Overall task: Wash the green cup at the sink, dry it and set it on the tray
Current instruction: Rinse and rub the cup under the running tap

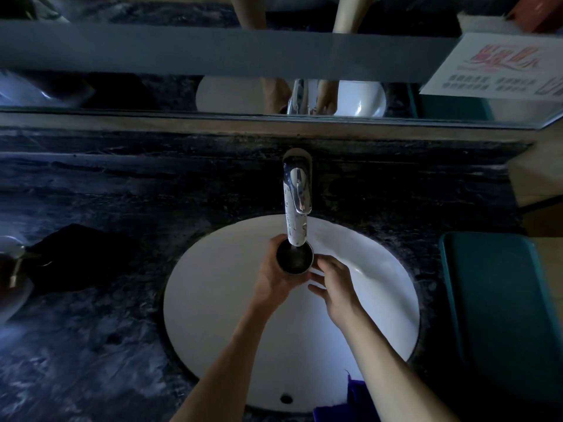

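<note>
The cup [295,259] looks dark in this dim light and stands upright, mouth up, right under the spout of the chrome faucet [297,202], over the white oval sink [213,306]. My left hand [272,277] is wrapped around the cup's left side and holds it. My right hand [333,284] is next to the cup on its right, fingers spread and touching or nearly touching its wall. Water seems to sit inside the cup; I cannot tell whether the faucet runs. The teal tray [499,300] lies on the counter to the right of the sink.
A dark marble counter [91,345] surrounds the sink. A black cloth [76,257] lies left of it, with a soap dispenser [12,263] at the far left edge. A blue cloth [350,403] hangs at the sink's near rim. A mirror [213,89] runs behind the faucet.
</note>
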### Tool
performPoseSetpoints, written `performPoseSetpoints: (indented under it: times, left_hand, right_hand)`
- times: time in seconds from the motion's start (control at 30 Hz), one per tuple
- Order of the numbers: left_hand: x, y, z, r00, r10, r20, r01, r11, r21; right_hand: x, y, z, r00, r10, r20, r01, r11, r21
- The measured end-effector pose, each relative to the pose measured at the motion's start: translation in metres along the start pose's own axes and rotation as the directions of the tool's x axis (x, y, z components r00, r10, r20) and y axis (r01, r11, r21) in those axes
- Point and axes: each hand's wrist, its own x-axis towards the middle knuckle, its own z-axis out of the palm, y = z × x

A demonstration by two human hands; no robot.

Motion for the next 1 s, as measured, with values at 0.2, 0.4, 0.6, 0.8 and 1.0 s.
performPoseSetpoints:
  times: [0.2, 0.4, 0.6, 0.8, 1.0]
  left_hand:
    - [0.001, -0.003, -0.001, 0.999, -0.035, -0.039, 0.033, 0.998, -0.049]
    - [0.002, 0.002, 0.003, 0.998, -0.052, -0.032, 0.049, 0.996, -0.080]
    - [0.005, 0.004, 0.003, 1.000, -0.027, 0.002, 0.027, 0.996, -0.084]
    - [0.006, 0.004, 0.002, 0.974, -0.224, -0.034, 0.211, 0.951, -0.226]
    - [0.006, 0.010, 0.015, 0.925, -0.380, 0.025, 0.346, 0.812, -0.470]
  right_hand:
    - [0.001, 0.001, 0.002, 1.000, -0.010, -0.002, 0.010, 1.000, 0.000]
    - [-0.006, -0.003, 0.004, 0.991, -0.107, 0.080, 0.113, 0.990, -0.081]
    - [-0.010, -0.006, 0.004, 0.979, -0.143, 0.147, 0.153, 0.986, -0.063]
    - [-0.010, -0.008, 0.004, 0.959, -0.170, 0.226, 0.195, 0.976, -0.093]
    - [-0.008, -0.002, 0.008, 0.918, -0.275, 0.285, 0.340, 0.917, -0.211]
